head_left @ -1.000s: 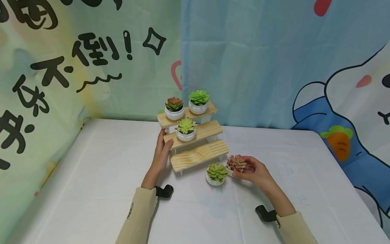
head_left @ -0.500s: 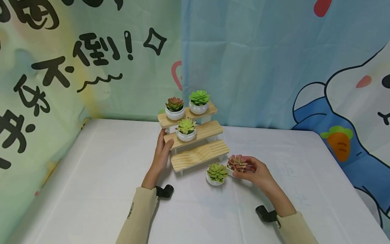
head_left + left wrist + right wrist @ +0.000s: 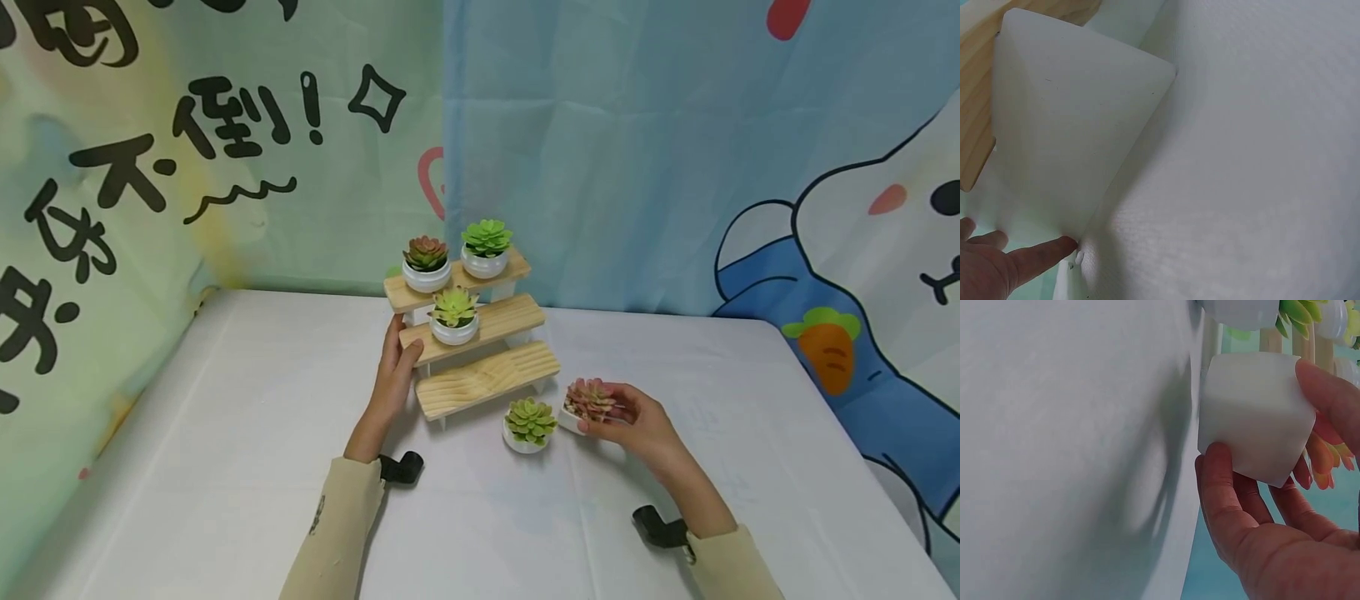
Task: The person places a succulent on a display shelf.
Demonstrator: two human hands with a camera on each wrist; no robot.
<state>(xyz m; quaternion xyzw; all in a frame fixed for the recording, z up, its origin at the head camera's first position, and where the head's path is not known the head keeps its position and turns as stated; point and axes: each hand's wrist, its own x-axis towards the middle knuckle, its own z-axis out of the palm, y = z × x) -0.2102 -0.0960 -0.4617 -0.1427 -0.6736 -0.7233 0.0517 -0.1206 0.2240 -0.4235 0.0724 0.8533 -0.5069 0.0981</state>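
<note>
The right hand (image 3: 637,425) grasps the white, square-sided pot of the pink potted succulent (image 3: 589,398) — just off the front right corner of the tiered wooden stand (image 3: 487,381), whose lowest tier lies ahead and leftward, its long axis slanting away to the right. The left hand (image 3: 393,377), farther from that pot, grips the stand's left end. A yellow-green potted succulent (image 3: 530,421) stands just left of the pink one, on the table (image 3: 697,375), well short of its far edge.
</note>
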